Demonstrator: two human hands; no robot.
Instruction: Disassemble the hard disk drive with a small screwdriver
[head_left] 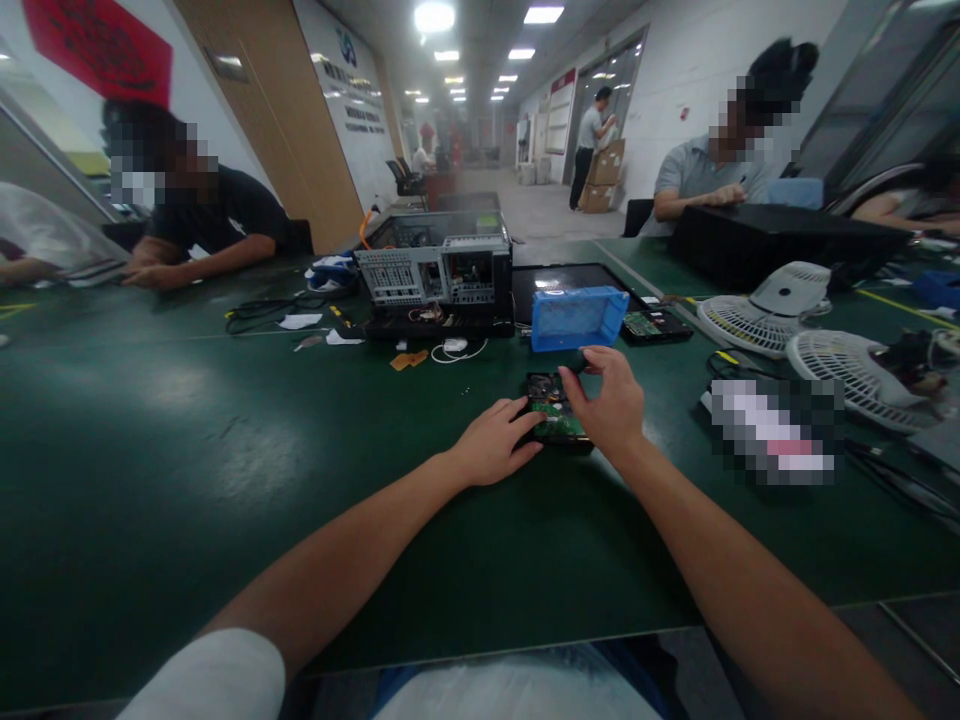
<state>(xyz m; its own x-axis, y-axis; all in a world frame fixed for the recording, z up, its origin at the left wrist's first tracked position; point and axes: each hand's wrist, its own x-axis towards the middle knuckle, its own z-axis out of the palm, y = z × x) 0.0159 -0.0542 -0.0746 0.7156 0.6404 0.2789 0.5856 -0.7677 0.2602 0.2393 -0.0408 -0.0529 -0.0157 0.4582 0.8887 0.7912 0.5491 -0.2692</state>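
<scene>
A hard drive (553, 412) with a green circuit board facing up lies flat on the table in front of me. My left hand (499, 440) grips its left side, fingers over the edge and board, thumb near the lower corner. Above the drive's right side, my right hand (611, 400) pinches the dark handle of a screwdriver (580, 361) between thumb and fingers; its tip is hidden. Several tiny bits, perhaps screws (466, 390), are on the table to the left. Just behind the drive stands a blue plastic bin (577, 322) on its side.
An opened computer case (435, 275) stands at the back, with paper scraps and a white cable (457, 352) before it. Another drive with a board (654, 326) lies right of the bin. White fans (757, 310) and a black case (787, 240) occupy the right. Co-workers sit across the green table (187, 430).
</scene>
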